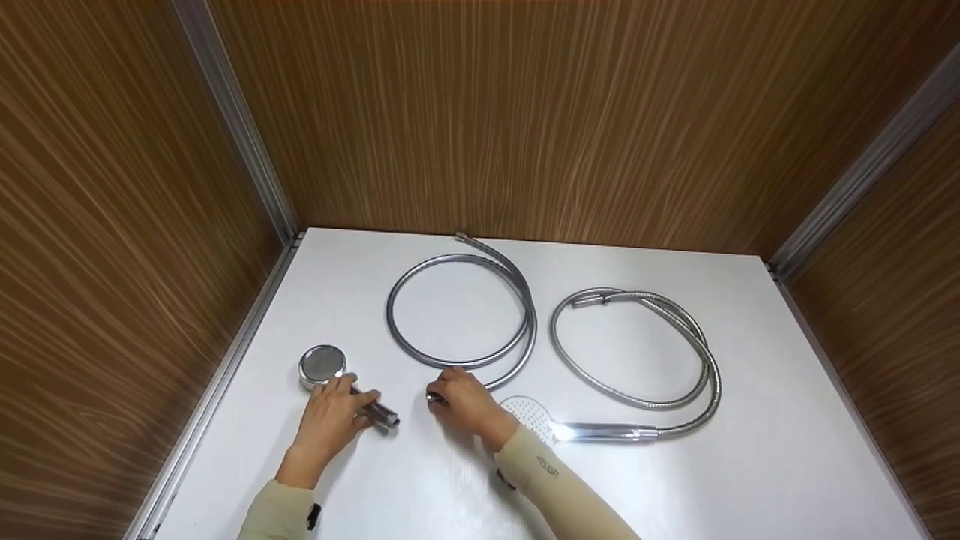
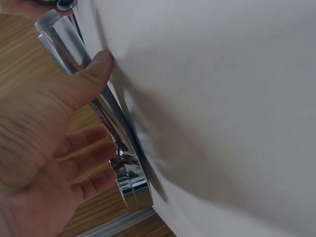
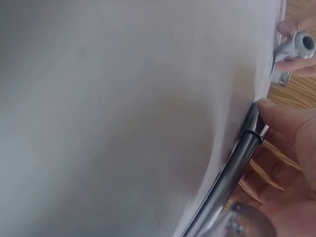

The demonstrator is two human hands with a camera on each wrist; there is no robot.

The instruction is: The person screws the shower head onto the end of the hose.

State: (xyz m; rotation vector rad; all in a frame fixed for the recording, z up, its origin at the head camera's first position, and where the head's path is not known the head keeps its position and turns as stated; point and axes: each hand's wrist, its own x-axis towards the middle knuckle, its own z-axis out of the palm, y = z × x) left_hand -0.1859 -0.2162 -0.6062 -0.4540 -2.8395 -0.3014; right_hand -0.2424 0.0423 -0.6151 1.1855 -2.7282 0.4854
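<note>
On the left of the white table lies a chrome hand shower [image 1: 323, 364], its round face up and its threaded handle end pointing toward the right hand. My left hand [image 1: 328, 424] holds its handle; in the left wrist view the thumb [image 2: 96, 74] lies across the handle and the fingers are on the other side. A grey shower hose [image 1: 390, 311] is coiled in the middle. My right hand [image 1: 466, 403] grips its near end, the thumb at the end fitting [image 3: 253, 121]. The hose's far end fitting [image 1: 460, 236] lies at the table's back edge.
To the right lies a second hand shower [image 1: 607, 432], its perforated head partly behind the right forearm. A silver hose [image 1: 716, 375] joins its handle and loops behind it. Wood-grain panels [image 1: 487, 112] with metal corner rails surround the table [image 1: 787, 465] at back and sides.
</note>
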